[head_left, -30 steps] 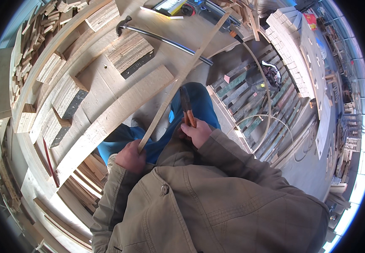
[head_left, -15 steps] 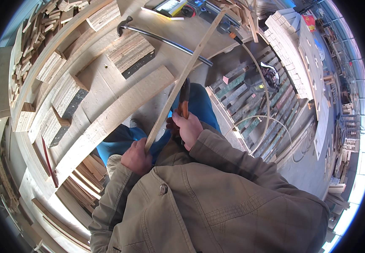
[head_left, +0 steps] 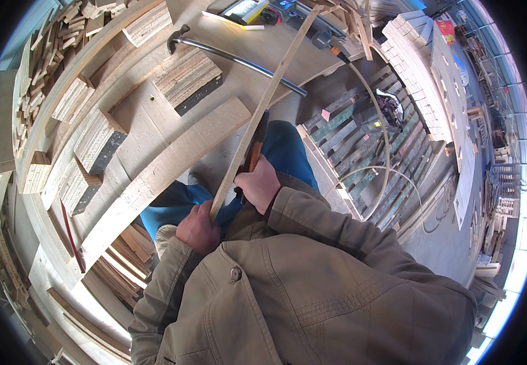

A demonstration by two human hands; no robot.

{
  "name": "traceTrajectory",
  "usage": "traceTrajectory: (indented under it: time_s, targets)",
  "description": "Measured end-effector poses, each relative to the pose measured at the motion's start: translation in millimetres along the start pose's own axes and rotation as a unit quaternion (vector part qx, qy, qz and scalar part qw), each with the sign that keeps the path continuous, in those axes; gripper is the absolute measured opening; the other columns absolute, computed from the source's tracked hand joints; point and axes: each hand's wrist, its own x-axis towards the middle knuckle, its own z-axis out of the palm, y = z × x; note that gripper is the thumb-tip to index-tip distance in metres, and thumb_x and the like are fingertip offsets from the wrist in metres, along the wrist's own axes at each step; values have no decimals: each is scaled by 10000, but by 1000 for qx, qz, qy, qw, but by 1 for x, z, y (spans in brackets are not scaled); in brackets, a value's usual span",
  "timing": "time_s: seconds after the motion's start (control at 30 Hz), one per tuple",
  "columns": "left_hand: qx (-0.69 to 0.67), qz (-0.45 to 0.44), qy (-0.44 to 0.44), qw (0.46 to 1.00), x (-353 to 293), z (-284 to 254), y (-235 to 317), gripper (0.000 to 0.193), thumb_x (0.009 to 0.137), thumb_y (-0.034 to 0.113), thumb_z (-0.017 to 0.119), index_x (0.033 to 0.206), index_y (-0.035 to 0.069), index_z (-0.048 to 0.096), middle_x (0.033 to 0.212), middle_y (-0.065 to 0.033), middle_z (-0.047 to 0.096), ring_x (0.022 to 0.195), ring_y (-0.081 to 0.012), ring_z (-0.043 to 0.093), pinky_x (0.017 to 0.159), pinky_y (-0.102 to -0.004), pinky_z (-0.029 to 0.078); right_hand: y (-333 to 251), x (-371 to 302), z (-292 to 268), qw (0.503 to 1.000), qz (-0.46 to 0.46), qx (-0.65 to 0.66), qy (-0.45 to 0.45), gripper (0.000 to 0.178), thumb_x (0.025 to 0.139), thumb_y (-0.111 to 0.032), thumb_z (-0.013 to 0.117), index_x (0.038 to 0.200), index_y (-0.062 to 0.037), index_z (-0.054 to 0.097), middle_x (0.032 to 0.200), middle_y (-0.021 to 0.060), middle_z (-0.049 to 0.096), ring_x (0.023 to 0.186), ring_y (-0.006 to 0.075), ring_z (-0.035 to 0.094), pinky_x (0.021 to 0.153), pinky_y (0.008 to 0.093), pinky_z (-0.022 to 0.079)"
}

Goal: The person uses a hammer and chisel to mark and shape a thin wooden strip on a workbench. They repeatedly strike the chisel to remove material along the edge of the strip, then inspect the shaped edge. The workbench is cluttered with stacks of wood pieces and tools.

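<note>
A long, thin wooden strip slants up from my lap toward the far right. My left hand is closed around its near end. My right hand grips a hand tool with a long dark body and an orange-brown wooden part. The tool lies along the strip's right edge and appears to touch it. My right fingers and the tool's lower end are mostly hidden, so its exact kind cannot be made out. Beneath both hands are my blue trouser legs.
A claw hammer lies on the wooden bench beyond the strip. On the left stand a curved wooden frame and laminated blocks. A slatted pallet with a hose across it is at right, beside stacked lumber.
My right hand and the tool have shifted left, up against the strip, and the tool has tilted. The strip's far end has swung slightly left. My left hand stays nearly still.
</note>
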Motion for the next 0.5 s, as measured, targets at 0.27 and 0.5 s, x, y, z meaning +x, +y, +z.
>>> traceTrajectory:
  time_s: [0.27,0.5]
  targets:
    - [-8,4,-9,1000,1,0,0,484,834,130,634,1309,66,565,1048,-248,641,933,-451,665,814,-531,563,-2,2,4,999,16,13,36,428,834,25,614,1242,14,488,846,98,587,617,175,575,534,341,464]
    - [-39,6,11,999,1,6,-1,543,801,163,749,1315,101,584,1092,-211,666,981,-429,675,819,-506,571,-8,-1,-3,996,46,80,12,396,838,-18,639,1194,16,469,820,117,551,527,171,548,447,341,421]
